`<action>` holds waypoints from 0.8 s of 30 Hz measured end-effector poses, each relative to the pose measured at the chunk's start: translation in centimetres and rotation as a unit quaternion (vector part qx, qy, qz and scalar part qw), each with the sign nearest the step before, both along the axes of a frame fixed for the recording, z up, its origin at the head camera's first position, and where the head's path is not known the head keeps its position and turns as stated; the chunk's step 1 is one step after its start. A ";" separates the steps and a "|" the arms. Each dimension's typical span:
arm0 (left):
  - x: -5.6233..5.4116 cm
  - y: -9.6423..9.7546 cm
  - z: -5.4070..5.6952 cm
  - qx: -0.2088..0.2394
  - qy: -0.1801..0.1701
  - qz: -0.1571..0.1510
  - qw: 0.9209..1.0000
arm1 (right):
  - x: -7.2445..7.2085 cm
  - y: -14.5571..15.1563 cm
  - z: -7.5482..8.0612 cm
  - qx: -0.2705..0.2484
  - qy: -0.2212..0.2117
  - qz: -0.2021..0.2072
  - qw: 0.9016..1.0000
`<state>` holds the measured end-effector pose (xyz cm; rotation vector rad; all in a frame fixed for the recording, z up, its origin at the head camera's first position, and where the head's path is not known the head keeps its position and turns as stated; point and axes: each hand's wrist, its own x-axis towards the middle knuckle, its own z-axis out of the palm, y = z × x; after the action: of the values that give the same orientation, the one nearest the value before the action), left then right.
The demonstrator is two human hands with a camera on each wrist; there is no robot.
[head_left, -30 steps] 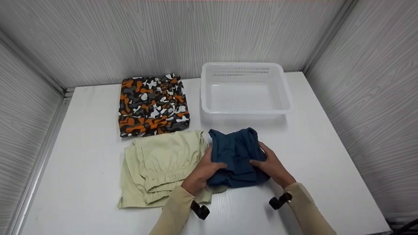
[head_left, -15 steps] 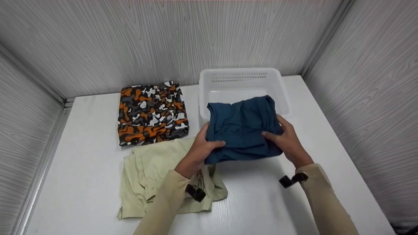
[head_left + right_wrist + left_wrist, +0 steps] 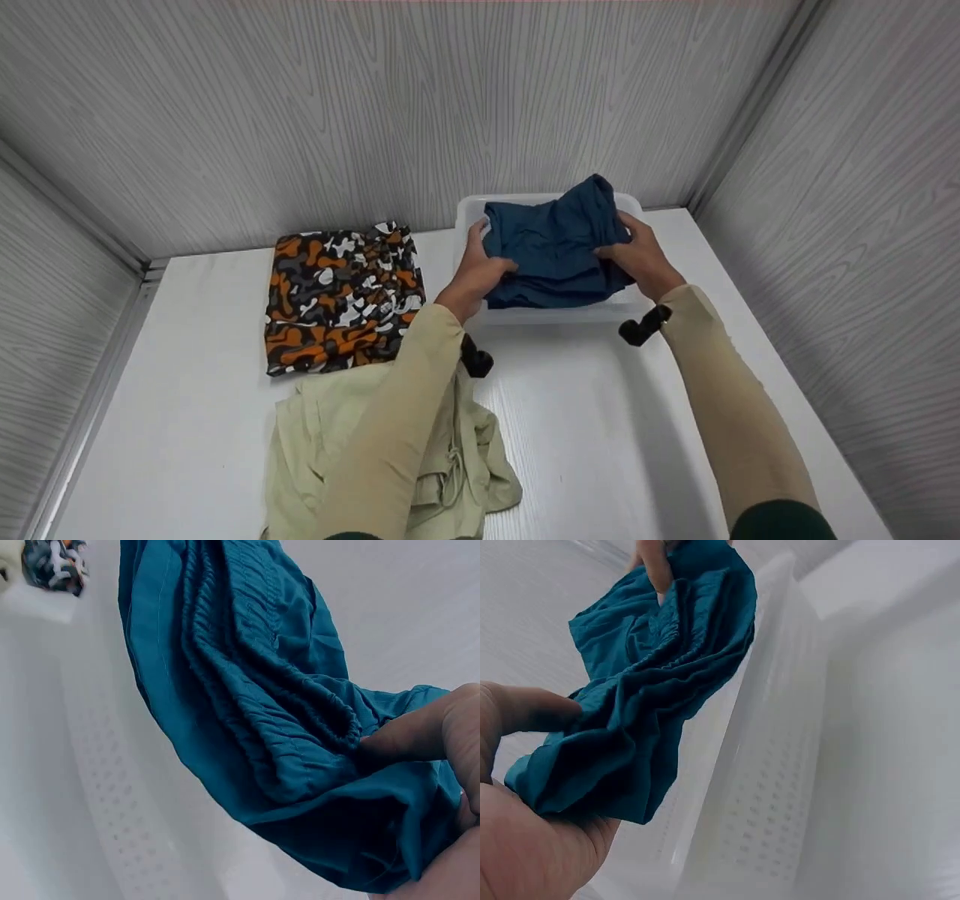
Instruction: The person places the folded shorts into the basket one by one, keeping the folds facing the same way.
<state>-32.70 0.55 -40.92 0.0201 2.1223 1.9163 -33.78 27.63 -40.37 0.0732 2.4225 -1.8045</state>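
Observation:
Folded blue shorts [image 3: 551,247] with a gathered elastic waistband are held up between both hands, over the white plastic basket [image 3: 555,315]. My left hand [image 3: 480,266] grips their left side, thumb on top and fingers underneath. On the right side my right hand [image 3: 641,255] pinches the cloth the same way. The right wrist view shows the thumb pressed in beside the waistband [image 3: 277,712]. In the left wrist view the shorts [image 3: 645,690] hang close above the basket's perforated wall [image 3: 757,817]. Most of the basket's inside is hidden beneath the cloth.
A folded orange, black and white camouflage-patterned garment [image 3: 337,300] lies at the back left of the white table [image 3: 187,420]. In front of it is a pale green garment [image 3: 465,465] with a drawstring, partly covered by the left sleeve. Grey wood-grain panels [image 3: 375,112] enclose the table.
Both hands have lifted the blue shorts off the table and carried them forward over the basket. The head view has shifted, so the table appears lower. The pale green garment's lower right part looks more spread.

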 end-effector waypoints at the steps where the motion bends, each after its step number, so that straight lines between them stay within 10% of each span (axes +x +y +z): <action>1: -0.5 0.3 -0.3 -0.009 0.015 -0.003 1.000 | -0.4 0.0 -0.2 0.002 -0.005 -0.003 1.000; 13: -3.1 2.8 -3.8 -0.219 0.065 -0.075 0.971 | -3.0 -0.6 -4.8 0.045 -0.003 -0.006 0.999; 17: -2.7 3.0 -4.2 -0.355 0.084 -0.103 0.925 | -2.8 -0.7 -5.5 0.152 -0.026 0.010 0.988; 24: -1.7 3.0 -4.5 -0.497 0.104 -0.225 0.832 | -2.6 -2.6 -6.3 0.359 -0.056 0.181 0.914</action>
<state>-34.43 3.56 -45.39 0.4779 2.6765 0.4331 -36.37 25.04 -46.70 -0.1906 2.6472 -0.6858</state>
